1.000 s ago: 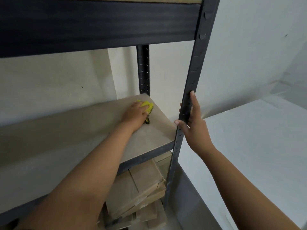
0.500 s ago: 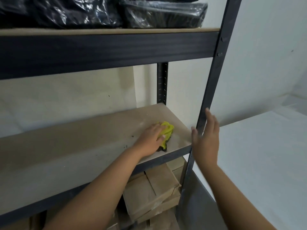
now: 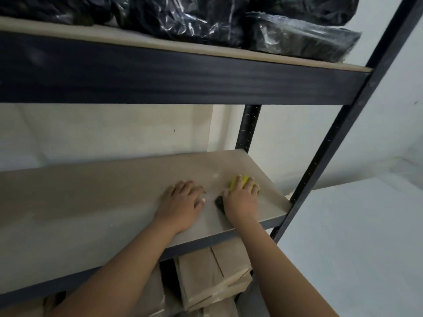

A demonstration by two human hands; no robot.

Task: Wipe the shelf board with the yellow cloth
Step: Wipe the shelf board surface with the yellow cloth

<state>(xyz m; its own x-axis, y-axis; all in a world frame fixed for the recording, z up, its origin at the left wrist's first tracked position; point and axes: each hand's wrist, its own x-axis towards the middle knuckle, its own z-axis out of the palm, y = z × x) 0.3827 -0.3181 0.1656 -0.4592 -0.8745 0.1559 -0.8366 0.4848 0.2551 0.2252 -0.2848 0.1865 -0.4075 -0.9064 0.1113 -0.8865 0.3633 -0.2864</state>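
Note:
The beige shelf board [image 3: 96,202] spans the middle of the dark metal rack. Near its right end, my right hand [image 3: 242,200] presses down on the yellow cloth [image 3: 239,181], which shows as a yellow patch under the fingers with a dark edge by the thumb. To the left of it, my left hand [image 3: 180,204] lies flat on the board, fingers spread, holding nothing. Most of the cloth is hidden under my right hand.
A dark front upright [image 3: 329,143] stands right of the board and a rear upright [image 3: 248,126] behind it. Black plastic-wrapped bundles [image 3: 229,17] fill the shelf above. Brown cardboard packs [image 3: 212,275] sit below. A white surface [image 3: 354,236] lies to the right.
The cloth has passed from my left hand to my right hand. My right hand left the front upright and came onto the board; my left hand shifted left and lies flat.

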